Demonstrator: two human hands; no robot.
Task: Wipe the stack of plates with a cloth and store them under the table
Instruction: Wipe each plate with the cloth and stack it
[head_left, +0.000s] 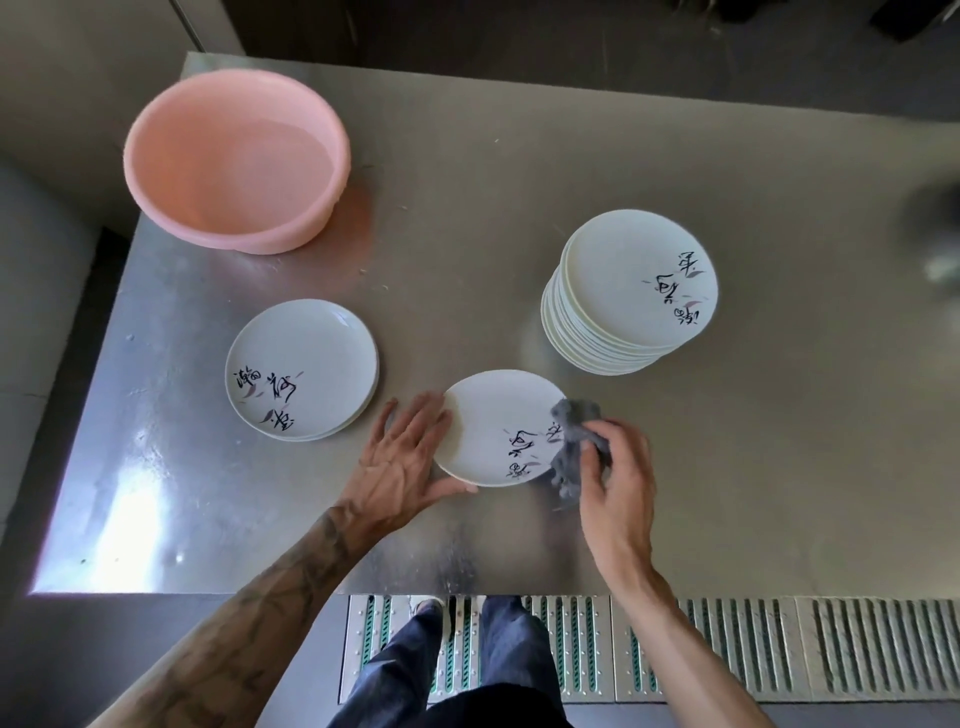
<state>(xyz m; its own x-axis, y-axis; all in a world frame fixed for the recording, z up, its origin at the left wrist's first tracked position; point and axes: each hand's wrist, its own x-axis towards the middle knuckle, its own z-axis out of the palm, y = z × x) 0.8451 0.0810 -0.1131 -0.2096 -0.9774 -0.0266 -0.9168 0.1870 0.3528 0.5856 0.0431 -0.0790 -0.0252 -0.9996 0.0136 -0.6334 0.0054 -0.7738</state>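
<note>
**A:** Where's the plate?
**B:** One plate (493, 426) lies flat on the steel table (467, 208), near the front edge, between both hands.
**A:** Grip, left side?
**B:** The left hand (402, 457) has its fingers straight and spread. The tips are against the plate's left rim and the thumb lies along the near rim. It touches the plate but isn't curled round it.
**A:** Right?
**B:** The right hand (618, 483) has its fingers curled round a bunched grey cloth (574, 441). The cloth sits on the plate's right side — part of it hangs past the rim.
**A:** Other plates?
**B:** The tall stack (628, 296) is behind and to the right of the plate, apart from it. The short pile (301, 369) is to the left, just beyond the fingertips and not touching. Both are on the tabletop.
**A:** Anything else?
**B:** A pink basin (234, 156) sits at the far left corner, and a floor grate (727, 649) runs below the near edge.
</note>
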